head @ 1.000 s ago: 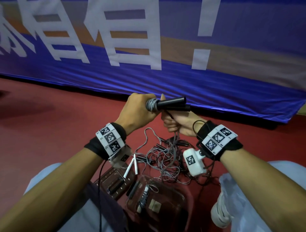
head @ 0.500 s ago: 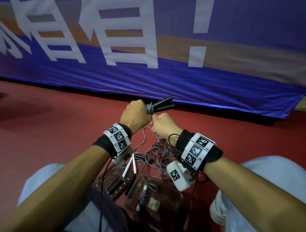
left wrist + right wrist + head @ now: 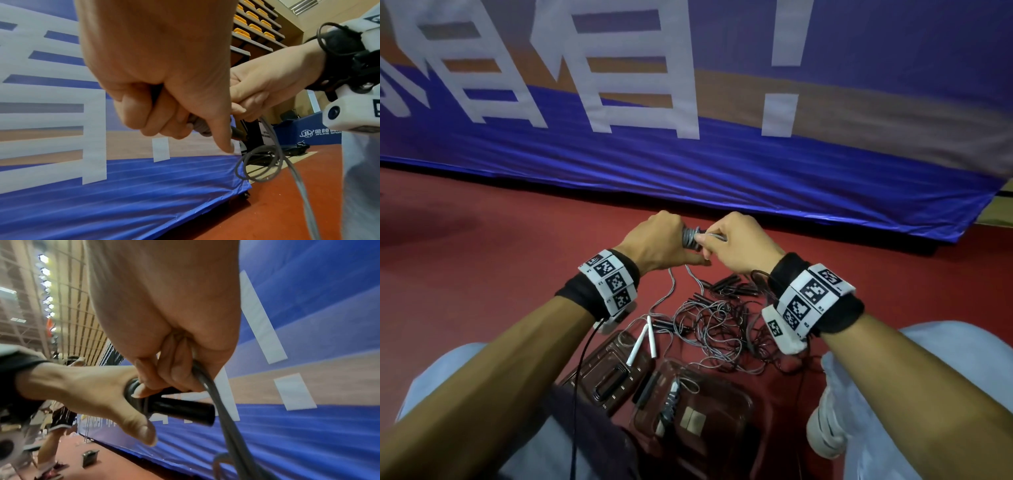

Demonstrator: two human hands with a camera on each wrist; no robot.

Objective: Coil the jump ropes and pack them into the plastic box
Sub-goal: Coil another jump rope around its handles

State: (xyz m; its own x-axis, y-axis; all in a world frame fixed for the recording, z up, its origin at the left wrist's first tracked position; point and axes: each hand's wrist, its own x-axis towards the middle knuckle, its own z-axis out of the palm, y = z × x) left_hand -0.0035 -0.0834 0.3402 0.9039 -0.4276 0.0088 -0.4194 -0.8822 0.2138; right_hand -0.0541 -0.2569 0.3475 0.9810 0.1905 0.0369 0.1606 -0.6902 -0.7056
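My left hand (image 3: 664,240) grips the black handles (image 3: 183,408) of a jump rope, with grey cord wound round them in a coil (image 3: 690,237). Its thumb points down in the left wrist view (image 3: 222,138). My right hand (image 3: 736,240) pinches the loose grey cord (image 3: 207,386) right beside the coil. The cord hangs from both hands to a tangled pile of ropes (image 3: 715,325) on the red floor. A clear plastic box (image 3: 722,404) lies open near my knees with a coiled rope (image 3: 671,401) inside it.
The box's lid (image 3: 606,373) lies left of it, with two white handles (image 3: 643,339) across its top edge. A blue banner (image 3: 688,164) stands just beyond my hands. My knees and a white shoe (image 3: 825,431) flank the box. The floor is red.
Both hands have lowered and come together. The black handles, which stuck out to the right, are now hidden behind my right hand. The right hand has carried the cord up and over the coil.
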